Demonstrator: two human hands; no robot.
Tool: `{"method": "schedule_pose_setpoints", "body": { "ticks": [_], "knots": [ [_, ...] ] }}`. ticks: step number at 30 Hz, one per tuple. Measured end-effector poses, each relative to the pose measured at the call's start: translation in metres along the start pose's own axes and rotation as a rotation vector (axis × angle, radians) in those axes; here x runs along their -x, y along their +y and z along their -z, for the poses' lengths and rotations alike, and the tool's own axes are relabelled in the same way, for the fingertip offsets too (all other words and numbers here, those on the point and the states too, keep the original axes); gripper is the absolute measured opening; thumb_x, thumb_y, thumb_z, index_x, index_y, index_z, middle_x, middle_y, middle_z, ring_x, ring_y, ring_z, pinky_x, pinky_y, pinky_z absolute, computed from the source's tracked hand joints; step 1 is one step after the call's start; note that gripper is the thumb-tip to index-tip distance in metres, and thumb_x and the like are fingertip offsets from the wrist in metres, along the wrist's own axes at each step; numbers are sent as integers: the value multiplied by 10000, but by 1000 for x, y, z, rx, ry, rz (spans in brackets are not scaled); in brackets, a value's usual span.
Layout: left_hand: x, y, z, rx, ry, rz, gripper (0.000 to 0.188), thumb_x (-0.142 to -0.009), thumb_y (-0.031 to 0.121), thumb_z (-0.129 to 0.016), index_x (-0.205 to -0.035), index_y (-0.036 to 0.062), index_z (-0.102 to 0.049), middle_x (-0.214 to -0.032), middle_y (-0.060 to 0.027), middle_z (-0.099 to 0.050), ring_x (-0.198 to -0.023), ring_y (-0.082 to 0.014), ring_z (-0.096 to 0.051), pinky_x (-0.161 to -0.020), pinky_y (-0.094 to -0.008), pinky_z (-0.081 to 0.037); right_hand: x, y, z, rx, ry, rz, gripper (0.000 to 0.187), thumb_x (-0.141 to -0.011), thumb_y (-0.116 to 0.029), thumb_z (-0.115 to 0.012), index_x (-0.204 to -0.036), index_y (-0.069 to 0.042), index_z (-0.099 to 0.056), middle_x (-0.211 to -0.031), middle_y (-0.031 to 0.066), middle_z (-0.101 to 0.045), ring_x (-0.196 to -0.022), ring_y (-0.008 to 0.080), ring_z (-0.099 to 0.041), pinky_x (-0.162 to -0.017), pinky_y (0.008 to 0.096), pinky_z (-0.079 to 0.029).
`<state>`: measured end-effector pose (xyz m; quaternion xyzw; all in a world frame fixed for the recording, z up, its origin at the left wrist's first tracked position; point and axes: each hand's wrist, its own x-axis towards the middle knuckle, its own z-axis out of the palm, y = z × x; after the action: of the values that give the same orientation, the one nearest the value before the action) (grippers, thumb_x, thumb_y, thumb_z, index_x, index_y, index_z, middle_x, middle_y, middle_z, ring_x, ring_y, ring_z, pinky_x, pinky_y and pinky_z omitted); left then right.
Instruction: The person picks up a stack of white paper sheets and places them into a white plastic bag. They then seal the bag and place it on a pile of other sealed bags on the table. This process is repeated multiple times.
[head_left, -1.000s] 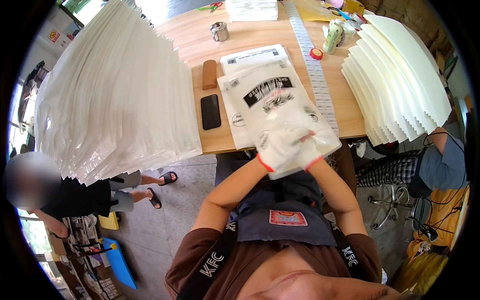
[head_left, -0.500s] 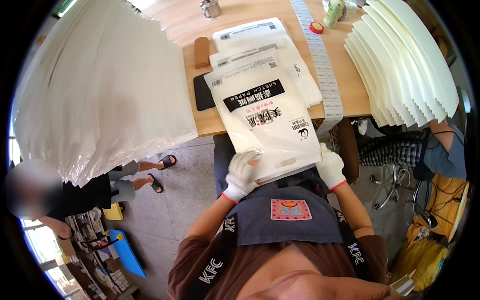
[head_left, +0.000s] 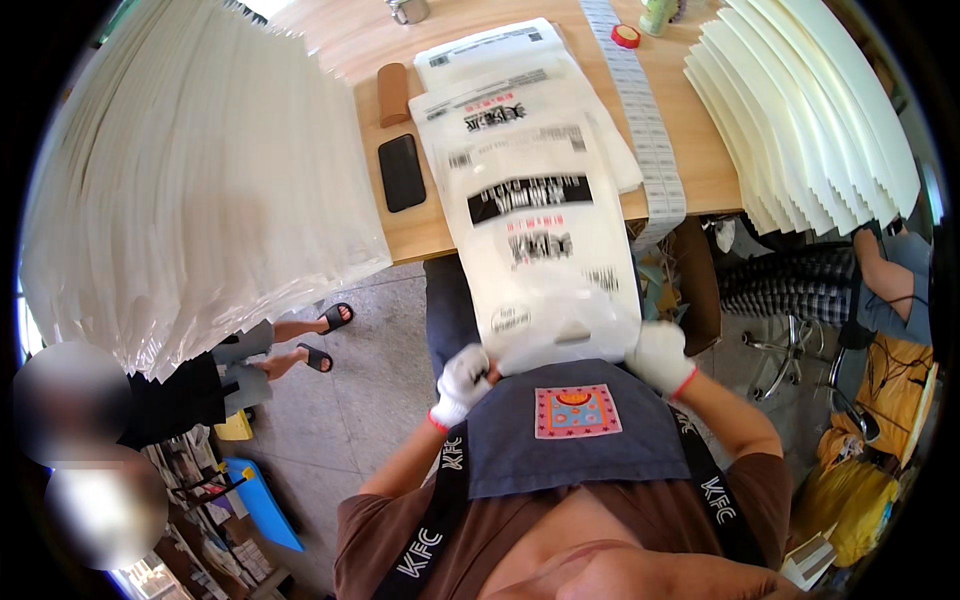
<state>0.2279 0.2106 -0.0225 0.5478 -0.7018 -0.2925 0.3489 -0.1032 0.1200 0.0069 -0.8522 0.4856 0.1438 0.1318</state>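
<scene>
Currently, bag (head_left: 545, 250): spans counter (head_left: 425, 230) to apron (head_left: 500, 445).
Left hand (head_left: 463, 385): pinching near-left corner.
Right hand (head_left: 660, 360): grasping near-right corner.
Possible slip: slick plastic.
Possible tear: uneven pull across corners.

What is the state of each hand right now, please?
Left hand: closed, holding the printed plastic bag near its left corner.
Right hand: closed, holding the same bag near its right corner.
</scene>
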Motion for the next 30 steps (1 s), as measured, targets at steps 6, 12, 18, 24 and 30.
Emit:
{"method": "schedule_pose_setpoints", "body": {
  "ticks": [6, 12, 18, 24, 30],
  "knots": [
    [-14, -29, -4, -146, -12, 317, 60, -803, 20, -632, -794, 29, -573, -686, -83, -557, -582, -154, -573, -564, -287, -461, -12, 23, -9, -148, 125, -46, 251, -789, -259, -495, -690, -55, -604, -611, 156, -612, -555, 330, -623, -513, 467, -482],
    [-59, 11, -9, -240, 25, -50, 173, -689, 17, -700, -832, 93, -636, -785, -60, -628, -698, -245, -625, -617, -328, -497, -48, 111, -36, -550, 357, -527, 294, -848, -300, -471, -939, -58, -611, -787, 208, -661, -760, 404, -643, -712, 511, -492],
    [-185, 62, -101, -207, -253, -345, 206, -768, 109, -686, -968, 103, -634, -896, -56, -649, -793, -246, -625, -690, -325, -498, -127, 168, -100, -952, 259, -612, 492, -741, -266, -584, -1171, -27, -556, -1085, 248, -626, -1075, 384, -571, -903, 409, -445],
    [-195, 23, -183, 335, -405, 391, 304, -874, 198, -655, -1115, 48, -547, -881, -77, -648, -632, -151, -604, -587, -275, -505, -81, 157, -77, -1279, 461, -320, 423, -808, -85, -563, -1229, -41, -554, -859, 111, -654, -812, 161, -588, -768, 294, -459],
    [-207, 55, -202, 1152, -444, 828, 228, -891, 143, -613, -1079, 43, -533, -811, -53, -583, -571, -97, -522, -509, -249, -473, -21, 109, 19, -479, 863, -192, 449, -692, -130, -709, -1126, -79, -608, -1145, 111, -601, -1079, 269, -548, -955, 386, -401]
  ]
}}
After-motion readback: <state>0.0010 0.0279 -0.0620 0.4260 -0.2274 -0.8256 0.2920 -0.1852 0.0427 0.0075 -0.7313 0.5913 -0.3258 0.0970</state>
